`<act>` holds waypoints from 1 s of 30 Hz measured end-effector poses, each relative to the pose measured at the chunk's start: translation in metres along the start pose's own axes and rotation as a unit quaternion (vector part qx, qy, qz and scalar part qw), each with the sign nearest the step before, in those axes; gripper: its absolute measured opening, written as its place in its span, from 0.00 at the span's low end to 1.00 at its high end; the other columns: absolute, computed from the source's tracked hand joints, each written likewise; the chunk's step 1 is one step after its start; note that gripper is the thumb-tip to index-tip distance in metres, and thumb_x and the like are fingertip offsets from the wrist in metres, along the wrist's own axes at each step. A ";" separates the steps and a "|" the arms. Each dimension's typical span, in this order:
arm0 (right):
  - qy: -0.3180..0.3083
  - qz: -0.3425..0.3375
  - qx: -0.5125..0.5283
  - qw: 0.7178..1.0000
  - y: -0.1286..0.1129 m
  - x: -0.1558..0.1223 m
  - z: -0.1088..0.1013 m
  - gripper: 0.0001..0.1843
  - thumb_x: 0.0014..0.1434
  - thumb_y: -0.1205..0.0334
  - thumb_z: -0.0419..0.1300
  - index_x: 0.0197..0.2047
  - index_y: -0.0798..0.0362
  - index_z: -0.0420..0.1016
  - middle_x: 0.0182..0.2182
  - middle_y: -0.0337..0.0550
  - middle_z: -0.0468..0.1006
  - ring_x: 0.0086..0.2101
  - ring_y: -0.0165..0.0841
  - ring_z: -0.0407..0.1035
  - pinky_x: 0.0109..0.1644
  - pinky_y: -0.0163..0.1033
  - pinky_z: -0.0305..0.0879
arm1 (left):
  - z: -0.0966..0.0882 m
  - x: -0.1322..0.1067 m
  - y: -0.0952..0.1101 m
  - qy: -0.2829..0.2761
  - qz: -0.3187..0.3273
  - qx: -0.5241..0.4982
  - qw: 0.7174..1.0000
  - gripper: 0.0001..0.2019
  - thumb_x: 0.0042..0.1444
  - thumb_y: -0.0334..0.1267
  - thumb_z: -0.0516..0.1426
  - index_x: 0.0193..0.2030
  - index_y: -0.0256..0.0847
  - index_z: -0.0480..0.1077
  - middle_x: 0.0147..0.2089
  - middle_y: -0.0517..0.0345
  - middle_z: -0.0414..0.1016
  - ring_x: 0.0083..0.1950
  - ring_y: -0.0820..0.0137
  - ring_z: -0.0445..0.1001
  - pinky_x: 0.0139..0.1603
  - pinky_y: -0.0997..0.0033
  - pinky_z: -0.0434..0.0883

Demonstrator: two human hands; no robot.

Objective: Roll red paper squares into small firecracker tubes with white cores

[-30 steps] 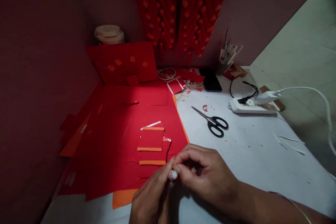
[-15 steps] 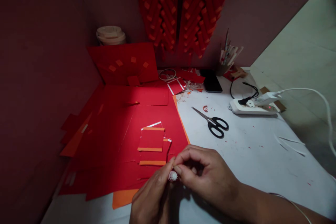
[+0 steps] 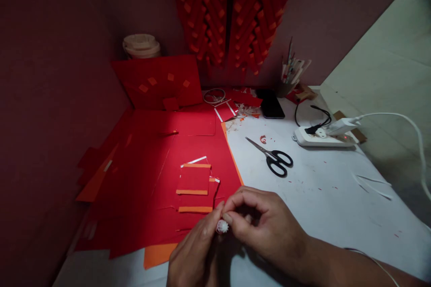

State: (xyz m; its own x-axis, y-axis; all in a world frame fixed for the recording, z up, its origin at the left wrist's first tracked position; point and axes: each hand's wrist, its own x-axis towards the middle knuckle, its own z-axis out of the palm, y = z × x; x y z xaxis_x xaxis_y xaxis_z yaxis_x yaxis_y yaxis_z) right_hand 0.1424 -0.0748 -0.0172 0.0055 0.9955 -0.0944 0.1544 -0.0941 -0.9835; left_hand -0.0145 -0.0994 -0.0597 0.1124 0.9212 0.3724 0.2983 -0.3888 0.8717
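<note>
At the front middle, my left hand (image 3: pixel 195 251) is closed around a small white piece with a ridged, round end (image 3: pixel 222 227); the rest of it is hidden by my fingers. My right hand (image 3: pixel 264 219) meets it there, thumb and index finger pinched together at the left fingertips. Whatever lies in that pinch is too small to make out. Just beyond the hands are red paper squares with orange strips (image 3: pixel 193 179), lying on large red paper sheets (image 3: pixel 134 175). Black-handled scissors (image 3: pixel 274 158) rest on the white table to the right, apart from both hands.
A white power strip (image 3: pixel 323 139) with plugged-in cables sits at the right. Toward the back are a phone (image 3: pixel 271 104), a cup of pens (image 3: pixel 291 78) and a white lidded bucket (image 3: pixel 141 45). A red board (image 3: pixel 161 80) leans by the wall. White strips (image 3: pixel 372 186) lie at the right.
</note>
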 end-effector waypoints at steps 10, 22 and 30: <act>-0.003 0.000 0.003 1.000 -0.001 -0.002 -0.001 0.03 0.54 0.63 0.61 0.30 0.51 0.76 0.25 0.38 0.76 0.21 0.28 0.67 0.23 0.33 0.63 | -0.007 0.012 0.014 0.002 -0.271 -0.140 0.952 0.14 0.59 0.44 0.62 0.50 0.46 0.80 0.46 0.51 0.85 0.47 0.54 0.82 0.45 0.65 0.80; -0.029 -0.153 -0.016 0.988 0.006 -0.008 0.004 0.12 0.61 0.72 0.60 0.45 0.53 0.82 0.36 0.45 0.81 0.35 0.32 0.76 0.40 0.36 0.74 | -0.006 0.016 0.021 0.026 -0.321 -0.177 0.930 0.13 0.56 0.44 0.64 0.46 0.43 0.80 0.48 0.51 0.84 0.51 0.56 0.80 0.50 0.66 0.78; -0.054 -0.125 -0.013 0.991 0.003 -0.011 0.004 0.18 0.60 0.75 0.58 0.48 0.48 0.81 0.38 0.42 0.80 0.31 0.29 0.74 0.44 0.38 0.75 | -0.002 0.018 0.021 0.023 -0.289 -0.178 0.940 0.15 0.58 0.44 0.63 0.50 0.42 0.79 0.50 0.49 0.83 0.51 0.57 0.81 0.51 0.64 0.78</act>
State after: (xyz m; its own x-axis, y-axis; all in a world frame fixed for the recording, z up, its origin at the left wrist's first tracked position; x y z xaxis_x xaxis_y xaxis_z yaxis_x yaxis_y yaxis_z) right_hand 0.1392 -0.0861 -0.0199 -0.1407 0.9809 0.1342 0.1634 0.1567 -0.9740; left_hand -0.0077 -0.0914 -0.0341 -0.0149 0.9817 -0.1900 -0.0411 0.1893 0.9811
